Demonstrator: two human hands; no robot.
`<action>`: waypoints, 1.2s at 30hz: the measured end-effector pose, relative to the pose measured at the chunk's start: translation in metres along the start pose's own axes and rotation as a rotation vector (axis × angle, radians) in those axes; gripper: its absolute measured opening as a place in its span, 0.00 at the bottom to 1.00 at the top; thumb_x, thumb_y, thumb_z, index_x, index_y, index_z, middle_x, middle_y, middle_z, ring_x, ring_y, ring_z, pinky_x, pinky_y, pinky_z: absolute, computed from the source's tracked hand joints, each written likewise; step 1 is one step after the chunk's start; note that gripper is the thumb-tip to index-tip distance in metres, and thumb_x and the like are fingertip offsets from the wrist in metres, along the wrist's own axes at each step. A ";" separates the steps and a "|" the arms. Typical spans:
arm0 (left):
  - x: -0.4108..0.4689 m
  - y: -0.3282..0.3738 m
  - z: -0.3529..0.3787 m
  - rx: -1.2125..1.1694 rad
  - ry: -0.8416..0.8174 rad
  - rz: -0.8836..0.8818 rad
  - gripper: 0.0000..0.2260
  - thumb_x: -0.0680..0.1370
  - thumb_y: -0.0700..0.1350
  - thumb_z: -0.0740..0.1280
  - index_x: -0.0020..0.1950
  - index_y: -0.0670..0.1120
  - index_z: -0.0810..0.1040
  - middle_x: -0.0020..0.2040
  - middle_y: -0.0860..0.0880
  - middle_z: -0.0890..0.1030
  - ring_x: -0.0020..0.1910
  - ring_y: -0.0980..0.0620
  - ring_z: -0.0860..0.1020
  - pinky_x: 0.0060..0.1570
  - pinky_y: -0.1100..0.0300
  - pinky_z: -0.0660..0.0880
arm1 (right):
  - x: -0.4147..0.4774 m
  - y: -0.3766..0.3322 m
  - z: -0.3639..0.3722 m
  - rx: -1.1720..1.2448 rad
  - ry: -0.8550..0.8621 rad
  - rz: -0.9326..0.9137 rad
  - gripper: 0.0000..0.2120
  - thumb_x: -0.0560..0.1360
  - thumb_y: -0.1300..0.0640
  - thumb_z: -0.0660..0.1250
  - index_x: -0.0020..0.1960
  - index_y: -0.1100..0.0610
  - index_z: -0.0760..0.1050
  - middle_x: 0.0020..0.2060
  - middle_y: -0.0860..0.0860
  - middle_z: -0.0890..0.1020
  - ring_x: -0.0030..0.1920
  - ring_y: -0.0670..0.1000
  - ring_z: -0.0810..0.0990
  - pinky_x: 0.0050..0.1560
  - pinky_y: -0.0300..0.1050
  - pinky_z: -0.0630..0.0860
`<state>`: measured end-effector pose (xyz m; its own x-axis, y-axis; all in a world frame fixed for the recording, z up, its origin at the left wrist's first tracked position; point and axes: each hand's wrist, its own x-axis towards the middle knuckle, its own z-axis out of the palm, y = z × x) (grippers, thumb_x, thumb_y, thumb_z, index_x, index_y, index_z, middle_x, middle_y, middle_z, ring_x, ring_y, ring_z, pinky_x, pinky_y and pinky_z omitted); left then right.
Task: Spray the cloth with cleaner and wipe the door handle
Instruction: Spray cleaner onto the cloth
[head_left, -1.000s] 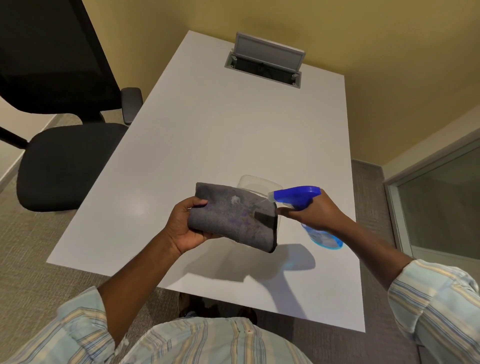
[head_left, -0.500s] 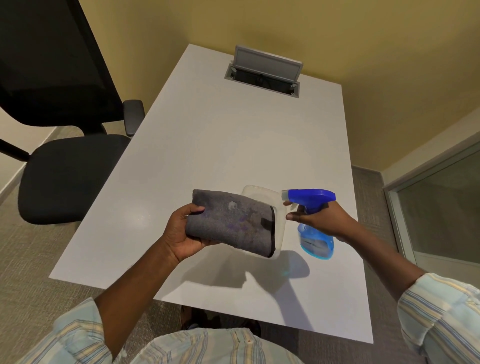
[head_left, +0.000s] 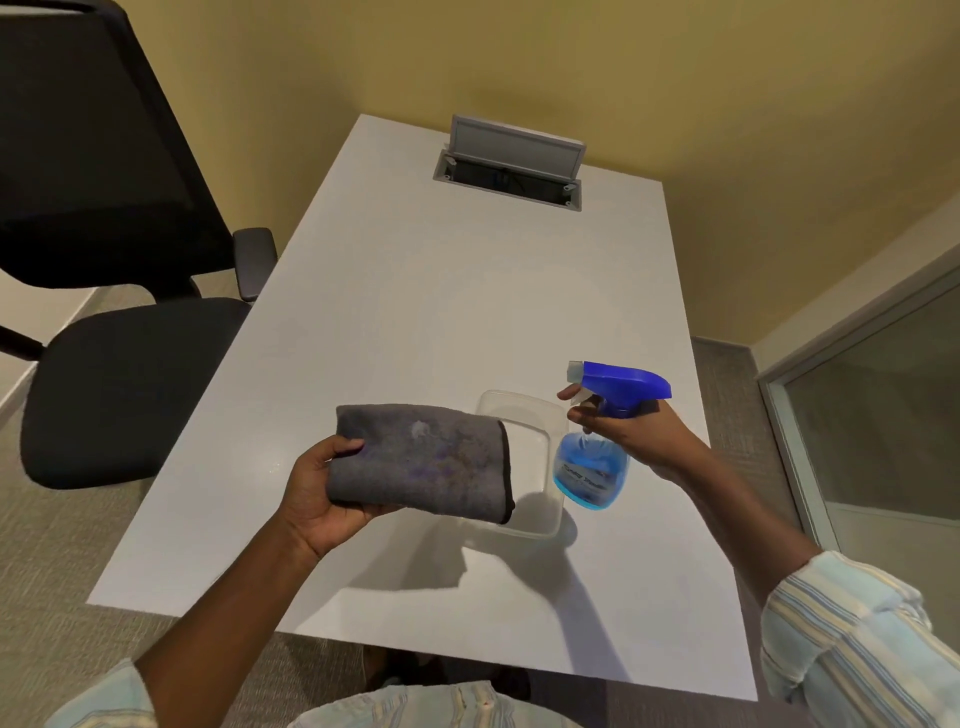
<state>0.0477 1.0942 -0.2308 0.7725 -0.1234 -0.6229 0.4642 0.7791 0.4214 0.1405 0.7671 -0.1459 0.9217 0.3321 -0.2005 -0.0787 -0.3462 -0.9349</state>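
A folded grey cloth (head_left: 423, 460) with a dark edge and faint stains is held flat above the white table (head_left: 441, 312) by my left hand (head_left: 322, 493), thumb on top. My right hand (head_left: 631, 434) grips the neck of a spray bottle (head_left: 592, 470) with blue liquid and a blue trigger head, a finger on the trigger. The nozzle points left toward the cloth, a short gap away from its right edge. No door handle is in view.
A clear plastic container (head_left: 540, 499) sits on the table under the cloth and bottle. A cable box with a raised grey lid (head_left: 511, 161) is at the table's far end. A black office chair (head_left: 119, 291) stands left. A glass partition (head_left: 878, 405) is at right.
My right hand has drawn the bottle back to the right and turned it more upright, opening a gap from the cloth. The cloth stays in my left hand.
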 end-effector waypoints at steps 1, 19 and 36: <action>0.000 0.000 -0.001 -0.002 0.008 -0.001 0.21 0.69 0.43 0.65 0.63 0.44 0.73 0.57 0.38 0.79 0.52 0.37 0.80 0.42 0.41 0.82 | 0.004 0.000 0.002 0.006 -0.007 -0.002 0.08 0.72 0.61 0.72 0.49 0.50 0.80 0.47 0.52 0.84 0.45 0.49 0.83 0.45 0.42 0.81; -0.004 0.000 -0.009 -0.057 0.072 -0.049 0.21 0.70 0.43 0.65 0.63 0.43 0.73 0.57 0.37 0.78 0.51 0.35 0.79 0.40 0.41 0.82 | 0.071 0.036 0.034 0.098 -0.114 0.019 0.10 0.73 0.63 0.71 0.50 0.50 0.80 0.49 0.49 0.85 0.53 0.53 0.82 0.48 0.44 0.81; 0.002 0.013 -0.017 -0.059 0.166 -0.046 0.23 0.70 0.43 0.65 0.64 0.44 0.72 0.59 0.37 0.77 0.53 0.35 0.78 0.39 0.41 0.82 | 0.105 0.054 0.043 0.060 -0.224 0.113 0.12 0.64 0.53 0.76 0.46 0.42 0.83 0.44 0.42 0.85 0.47 0.45 0.83 0.40 0.35 0.78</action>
<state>0.0482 1.1144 -0.2380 0.6669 -0.0606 -0.7427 0.4673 0.8104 0.3534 0.2164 0.8211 -0.2305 0.7992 0.4827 -0.3582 -0.2049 -0.3414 -0.9173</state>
